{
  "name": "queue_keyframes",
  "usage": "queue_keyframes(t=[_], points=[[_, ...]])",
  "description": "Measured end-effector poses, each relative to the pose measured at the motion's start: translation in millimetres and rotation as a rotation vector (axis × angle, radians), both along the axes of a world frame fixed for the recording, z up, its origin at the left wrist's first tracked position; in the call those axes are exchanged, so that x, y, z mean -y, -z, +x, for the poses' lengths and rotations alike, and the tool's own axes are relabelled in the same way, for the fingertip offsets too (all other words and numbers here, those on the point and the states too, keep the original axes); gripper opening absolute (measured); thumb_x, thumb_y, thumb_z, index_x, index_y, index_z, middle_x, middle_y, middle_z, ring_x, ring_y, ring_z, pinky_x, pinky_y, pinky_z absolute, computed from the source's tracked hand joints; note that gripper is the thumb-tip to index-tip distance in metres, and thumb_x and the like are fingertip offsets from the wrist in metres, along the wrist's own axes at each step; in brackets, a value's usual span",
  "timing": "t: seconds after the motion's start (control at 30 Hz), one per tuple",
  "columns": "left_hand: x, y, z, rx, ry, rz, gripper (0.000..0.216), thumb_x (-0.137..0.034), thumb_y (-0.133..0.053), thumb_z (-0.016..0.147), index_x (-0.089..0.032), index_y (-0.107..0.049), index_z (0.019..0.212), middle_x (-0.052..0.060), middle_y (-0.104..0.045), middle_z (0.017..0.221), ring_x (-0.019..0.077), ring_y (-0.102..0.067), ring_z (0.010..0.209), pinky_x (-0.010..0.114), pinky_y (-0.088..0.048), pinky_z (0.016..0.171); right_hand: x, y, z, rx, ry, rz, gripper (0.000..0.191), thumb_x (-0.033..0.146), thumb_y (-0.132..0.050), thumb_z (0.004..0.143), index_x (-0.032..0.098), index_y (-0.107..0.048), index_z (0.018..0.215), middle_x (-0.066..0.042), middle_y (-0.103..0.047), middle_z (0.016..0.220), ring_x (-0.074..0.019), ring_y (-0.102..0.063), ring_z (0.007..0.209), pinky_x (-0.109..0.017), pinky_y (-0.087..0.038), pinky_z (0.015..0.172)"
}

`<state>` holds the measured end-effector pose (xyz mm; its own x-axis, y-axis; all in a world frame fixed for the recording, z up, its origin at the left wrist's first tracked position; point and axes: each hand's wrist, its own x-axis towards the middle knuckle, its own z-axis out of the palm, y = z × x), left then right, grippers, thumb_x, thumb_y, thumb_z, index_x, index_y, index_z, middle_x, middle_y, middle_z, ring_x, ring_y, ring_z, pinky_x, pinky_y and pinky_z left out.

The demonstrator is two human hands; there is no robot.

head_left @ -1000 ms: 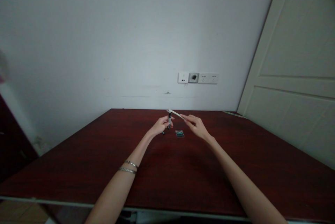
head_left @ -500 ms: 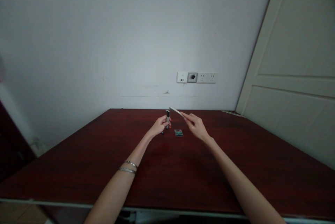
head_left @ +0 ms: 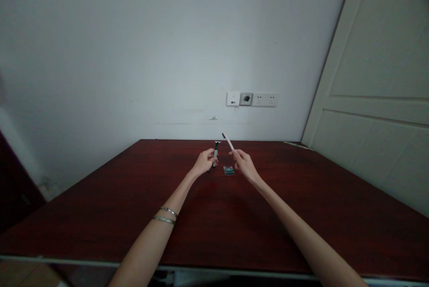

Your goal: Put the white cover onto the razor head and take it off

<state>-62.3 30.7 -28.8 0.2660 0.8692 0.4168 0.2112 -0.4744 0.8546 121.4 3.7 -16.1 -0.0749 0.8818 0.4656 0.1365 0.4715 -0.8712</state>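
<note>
My left hand (head_left: 203,163) is closed on a razor (head_left: 215,156) with a grey and black handle, held upright with its T-shaped head at the top. Below these fingers a small dark tip (head_left: 208,170) shows; what it belongs to is hidden. In my right hand (head_left: 244,164) is a white toothbrush (head_left: 229,141), tilted up to the left with its dark-bristled head at the upper end. A small clear case (head_left: 229,170) with something teal inside lies on the table, just left of my right fingers.
The dark red wooden table (head_left: 214,215) reaches back to a pale wall (head_left: 167,54). Sockets and switches (head_left: 252,99) are set in the wall above it. On the right stands a cream panelled door (head_left: 378,94). A flat thin strip (head_left: 297,145) lies at the far right corner.
My right hand has shifted a little left and tipped the toothbrush steeper, its head moving up and right. The razor has turned slightly in my left hand, so its head shows more plainly.
</note>
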Motion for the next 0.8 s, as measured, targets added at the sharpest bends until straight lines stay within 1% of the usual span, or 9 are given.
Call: queue_keyframes(t=[0.1, 0.23, 0.3, 0.37, 0.47, 0.57, 0.67, 0.73, 0.8], points=[[1.8, -1.0, 1.8, -0.005, -0.037, 0.019, 0.012, -0.007, -0.049, 0.071, -0.014, -0.052, 0.081, 0.001, -0.06, 0.064, 0.0112, -0.059, 0.056, 0.021, -0.045, 0.054, 10.5, 0.6, -10.6, -0.115, -0.101, -0.085, 0.04, 0.057, -0.045, 0.077, 0.017, -0.052, 0.079, 0.006, -0.046, 0.052, -0.0041, -0.032, 0.033, -0.017, -0.024, 0.032], [2.4, -3.7, 2.3, 0.045, -0.052, 0.016, 0.011, -0.008, -0.051, 0.071, -0.014, -0.052, 0.081, 0.0, -0.06, 0.064, 0.0109, -0.059, 0.055, 0.022, -0.047, 0.054, 31.1, 9.9, -21.1, -0.146, -0.18, -0.262, 0.04, 0.058, -0.048, 0.074, 0.019, -0.048, 0.081, 0.01, -0.037, 0.045, -0.0032, -0.027, 0.03, -0.015, -0.017, 0.028], [1.6, -4.5, 1.6, 0.074, -0.058, 0.012, 0.01, -0.009, -0.051, 0.072, -0.013, -0.052, 0.081, 0.0, -0.06, 0.065, 0.0105, -0.06, 0.056, 0.022, -0.049, 0.055, 38.9, 14.8, -24.9, -0.172, -0.202, -0.318, 0.039, 0.057, -0.049, 0.074, 0.019, -0.047, 0.082, 0.012, -0.034, 0.045, -0.0025, -0.024, 0.03, -0.014, -0.016, 0.027], [0.6, -4.2, 0.9, 0.077, -0.061, 0.012, 0.009, -0.01, -0.052, 0.072, -0.013, -0.052, 0.08, 0.0, -0.059, 0.065, 0.0106, -0.06, 0.056, 0.022, -0.05, 0.056, 41.8, 15.3, -27.9, -0.235, -0.206, -0.31, 0.039, 0.057, -0.05, 0.073, 0.02, -0.046, 0.082, 0.012, -0.032, 0.046, -0.002, -0.022, 0.03, -0.014, -0.015, 0.027], [-0.2, -1.9, 1.1, 0.047, -0.03, 0.025, 0.009, -0.011, -0.053, 0.072, -0.014, -0.052, 0.081, 0.001, -0.06, 0.065, 0.011, -0.06, 0.055, 0.023, -0.049, 0.054, 38.8, 11.4, -31.8, -0.323, -0.189, -0.252, 0.039, 0.058, -0.051, 0.073, 0.021, -0.045, 0.082, 0.013, -0.029, 0.046, -0.002, -0.021, 0.031, -0.013, -0.016, 0.028], [0.3, 0.3, 2.3, 0.036, 0.002, 0.036, 0.009, -0.011, -0.054, 0.072, -0.014, -0.053, 0.081, 0.001, -0.061, 0.066, 0.0111, -0.06, 0.056, 0.023, -0.049, 0.055, 37.4, 14.4, -36.6, -0.326, -0.191, -0.276, 0.038, 0.058, -0.051, 0.073, 0.021, -0.044, 0.081, 0.013, -0.03, 0.046, -0.002, -0.021, 0.031, -0.012, -0.017, 0.027], [1.9, 0.7, 2.6, 0.041, -0.014, 0.021, 0.008, -0.011, -0.054, 0.073, -0.014, -0.052, 0.081, 0.0, -0.061, 0.064, 0.0105, -0.06, 0.055, 0.022, -0.049, 0.055, 42.1, 22.8, -42.0, -0.352, -0.201, -0.318, 0.037, 0.057, -0.05, 0.074, 0.022, -0.043, 0.081, 0.013, -0.029, 0.046, -0.0019, -0.019, 0.031, -0.012, -0.016, 0.026], [3.1, 0.0, 2.5, 0.03, -0.02, 0.009, 0.008, -0.01, -0.053, 0.073, -0.013, -0.052, 0.08, 0.0, -0.06, 0.063, 0.0099, -0.059, 0.054, 0.021, -0.048, 0.054, 44.8, 24.0, -44.9, -0.388, -0.207, -0.312, 0.036, 0.057, -0.05, 0.074, 0.022, -0.042, 0.081, 0.014, -0.028, 0.046, -0.002, -0.018, 0.031, -0.012, -0.015, 0.026], [4.0, -0.8, 2.7, 0.017, -0.003, 0.011, 0.008, -0.009, -0.053, 0.072, -0.013, -0.052, 0.079, 0.0, -0.06, 0.063, 0.0095, -0.058, 0.053, 0.021, -0.048, 0.054, 45.0, 20.9, -47.0, -0.414, -0.21, -0.276, 0.036, 0.056, -0.051, 0.074, 0.022, -0.042, 0.08, 0.014, -0.028, 0.046, -0.0019, -0.019, 0.031, -0.012, -0.015, 0.027]])
